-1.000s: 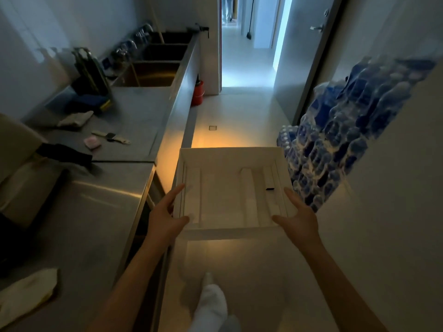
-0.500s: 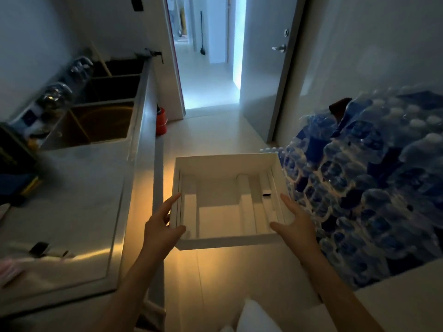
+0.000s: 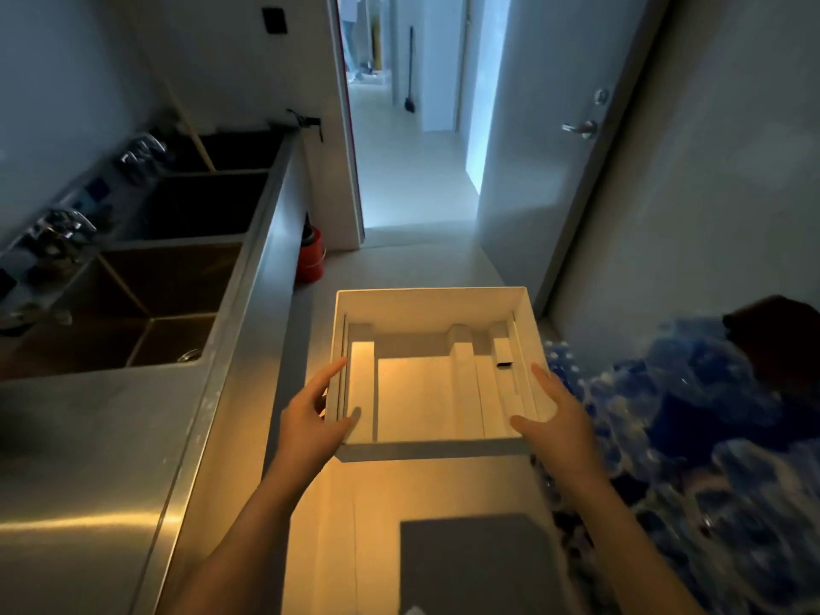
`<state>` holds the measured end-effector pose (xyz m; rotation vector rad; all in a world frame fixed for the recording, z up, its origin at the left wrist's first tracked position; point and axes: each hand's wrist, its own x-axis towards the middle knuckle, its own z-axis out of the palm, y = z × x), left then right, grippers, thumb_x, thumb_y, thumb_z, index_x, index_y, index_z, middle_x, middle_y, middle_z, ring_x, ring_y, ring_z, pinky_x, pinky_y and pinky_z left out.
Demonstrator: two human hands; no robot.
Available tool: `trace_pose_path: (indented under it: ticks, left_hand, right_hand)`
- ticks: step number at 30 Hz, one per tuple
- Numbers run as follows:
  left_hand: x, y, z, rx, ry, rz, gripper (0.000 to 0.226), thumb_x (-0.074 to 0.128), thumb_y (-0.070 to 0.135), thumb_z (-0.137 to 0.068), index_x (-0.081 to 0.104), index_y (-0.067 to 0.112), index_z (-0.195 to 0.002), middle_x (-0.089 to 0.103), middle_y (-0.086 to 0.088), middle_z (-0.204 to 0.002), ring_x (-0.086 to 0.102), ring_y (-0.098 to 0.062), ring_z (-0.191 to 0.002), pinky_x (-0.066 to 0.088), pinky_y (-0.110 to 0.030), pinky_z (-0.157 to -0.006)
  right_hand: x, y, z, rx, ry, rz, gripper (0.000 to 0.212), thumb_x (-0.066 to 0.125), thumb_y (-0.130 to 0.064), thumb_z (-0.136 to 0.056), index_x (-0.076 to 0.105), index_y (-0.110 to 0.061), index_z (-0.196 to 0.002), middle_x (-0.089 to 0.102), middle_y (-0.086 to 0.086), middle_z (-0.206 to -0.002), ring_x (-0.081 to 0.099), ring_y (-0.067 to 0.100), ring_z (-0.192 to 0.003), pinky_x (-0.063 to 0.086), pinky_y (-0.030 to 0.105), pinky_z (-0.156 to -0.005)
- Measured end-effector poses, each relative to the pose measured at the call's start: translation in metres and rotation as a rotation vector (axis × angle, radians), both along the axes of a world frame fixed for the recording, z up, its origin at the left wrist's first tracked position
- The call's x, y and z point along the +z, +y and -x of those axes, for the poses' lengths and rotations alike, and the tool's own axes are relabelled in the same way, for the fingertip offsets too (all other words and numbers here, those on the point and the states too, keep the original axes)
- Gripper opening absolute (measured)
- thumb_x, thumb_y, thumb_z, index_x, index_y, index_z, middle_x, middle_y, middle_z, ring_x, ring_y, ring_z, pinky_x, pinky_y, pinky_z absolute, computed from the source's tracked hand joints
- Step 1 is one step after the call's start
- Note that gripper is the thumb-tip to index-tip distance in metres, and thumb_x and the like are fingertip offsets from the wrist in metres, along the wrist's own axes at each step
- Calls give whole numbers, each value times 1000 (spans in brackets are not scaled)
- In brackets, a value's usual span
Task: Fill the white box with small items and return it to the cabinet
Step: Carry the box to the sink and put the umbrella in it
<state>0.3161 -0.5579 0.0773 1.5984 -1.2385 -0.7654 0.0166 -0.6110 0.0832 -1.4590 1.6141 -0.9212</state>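
I carry the white box [image 3: 426, 304] level in front of me, above the floor. It is open-topped with white dividers inside, and a small dark item [image 3: 504, 364] lies in a narrow slot on its right side. My left hand [image 3: 313, 419] grips the box's left wall, thumb inside over the rim. My right hand [image 3: 554, 415] presses flat against the right wall, thumb over the near corner.
A steel counter [image 3: 111, 437] with several sinks [image 3: 146, 312] runs along my left. Stacked packs of blue water bottles [image 3: 692, 437] crowd the right. A red canister [image 3: 310, 259] stands by the open doorway [image 3: 412, 148] ahead, with a grey door [image 3: 554, 148] to the right. A grey mat [image 3: 479, 561] lies below.
My view has moved forward along the counter toward the doorway, past the clutter on the counter. The box stays held between both hands in the same grip.
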Motion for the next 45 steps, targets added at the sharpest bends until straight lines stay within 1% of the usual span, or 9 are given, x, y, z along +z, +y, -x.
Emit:
trace_pose_path:
  ticks: [2, 4, 7, 11, 15, 24, 35, 39, 45]
  left_hand:
    - [0, -45, -16, 49, -23, -7, 73, 78, 7, -77, 47, 36, -136, 54, 6, -134, 51, -18, -123, 49, -38, -97]
    - [-5, -91, -36, 86, -37, -15, 72, 77, 8, -77, 47, 40, -134, 55, 12, -130, 52, -14, -121, 51, -23, -89]
    - [-15, -160, -70, 111, -52, -9, 70, 77, 10, -78, 45, 44, -131, 55, 15, -125, 53, -12, -116, 46, -11, -78]
    - [-24, -259, -126, 119, -74, -2, 73, 76, 8, -77, 45, 35, -137, 56, 5, -130, 52, -15, -118, 47, -30, -89]
    - [-14, -352, -183, 113, -112, -13, 80, 76, 1, -72, 45, 37, -137, 57, 8, -125, 53, -10, -113, 45, -20, -83]
    - [-5, -549, -261, 143, -95, -20, 87, 75, -5, -68, 46, 42, -136, 52, 30, -111, 48, 24, -99, 41, 3, -65]
    - [-17, -764, -288, 494, 32, -50, 82, 75, -2, -72, 47, 40, -136, 57, 11, -121, 58, -10, -108, 53, -34, -88]
    - [-10, -817, -303, 633, 26, -53, 81, 76, 3, -75, 43, 47, -135, 49, 25, -108, 54, 0, -90, 54, -28, -75]
    - [-17, -882, -344, 852, 87, -49, 80, 74, 0, -77, 44, 45, -137, 39, 30, -119, 42, 17, -93, 41, -18, -84]
  right_hand:
    - [0, -51, -17, 35, -1, 1, 79, 70, 2, -75, 40, -18, -144, 49, 4, -138, 50, 18, -119, 49, 27, -91]
    - [-4, -102, -39, 65, 22, 20, 75, 70, 4, -75, 43, -17, -142, 52, -1, -130, 50, 12, -111, 41, 4, -77]
    - [-14, -181, -76, 112, 25, 111, 66, 70, 8, -71, 52, -27, -125, 53, -20, -106, 50, 8, -96, 35, -6, -66]
    - [-26, -284, -132, 111, 23, 103, 72, 72, 3, -74, 47, -25, -135, 53, -17, -122, 52, 13, -111, 38, 0, -81]
    - [-18, -378, -184, 97, 43, 57, 80, 74, -1, -75, 39, -19, -144, 35, 0, -151, 36, 16, -136, 30, 19, -102]
    - [-13, -590, -263, 137, 26, 65, 82, 76, 0, -70, 44, -21, -142, 38, -3, -150, 36, 7, -133, 28, 12, -95]
    - [-8, -897, -345, 449, 122, 84, 83, 77, -3, -66, 47, -22, -140, 43, -4, -147, 44, 14, -130, 32, 21, -97]
    - [11, -980, -390, 609, 170, 149, 82, 78, -6, -68, 45, -23, -141, 44, -6, -146, 47, 14, -125, 33, 22, -93]
    - [6, -1078, -477, 840, 129, 175, 79, 76, -3, -72, 42, -20, -142, 48, -2, -142, 48, 10, -113, 44, 16, -77]
